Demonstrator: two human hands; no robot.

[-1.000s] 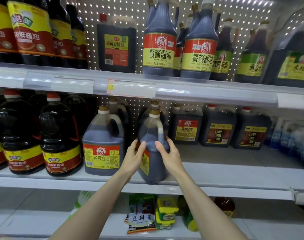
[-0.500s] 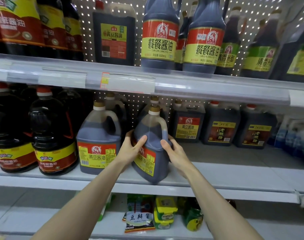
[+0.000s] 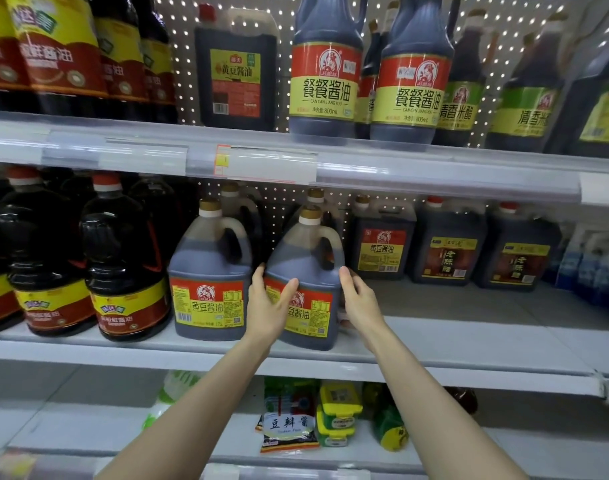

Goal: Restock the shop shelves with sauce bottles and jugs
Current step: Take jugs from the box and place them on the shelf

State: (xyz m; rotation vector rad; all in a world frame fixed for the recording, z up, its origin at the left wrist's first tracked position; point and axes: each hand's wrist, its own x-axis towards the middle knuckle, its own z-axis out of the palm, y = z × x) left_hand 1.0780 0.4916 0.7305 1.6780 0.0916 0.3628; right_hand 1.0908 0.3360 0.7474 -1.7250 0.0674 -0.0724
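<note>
A dark soy sauce jug [image 3: 308,268] with a gold cap, a handle and a red-and-yellow label stands upright on the middle shelf [image 3: 434,344]. My left hand [image 3: 266,304] grips its left side, thumb across the label. My right hand [image 3: 360,299] touches its right side with the fingers mostly straight. A matching jug [image 3: 209,278] stands right beside it on the left, label facing out. More jugs of the same kind stand behind both.
Round dark bottles [image 3: 123,271] fill the shelf's left end. Square dark jugs [image 3: 448,251] stand at the back right, with bare shelf in front of them. The upper shelf [image 3: 331,161] carries tall sauce bottles. Packets and small bottles lie on the lower shelf [image 3: 306,420].
The jug between my hands has turned so its label faces more to the front and has settled upright beside the left jug. My view has moved closer.
</note>
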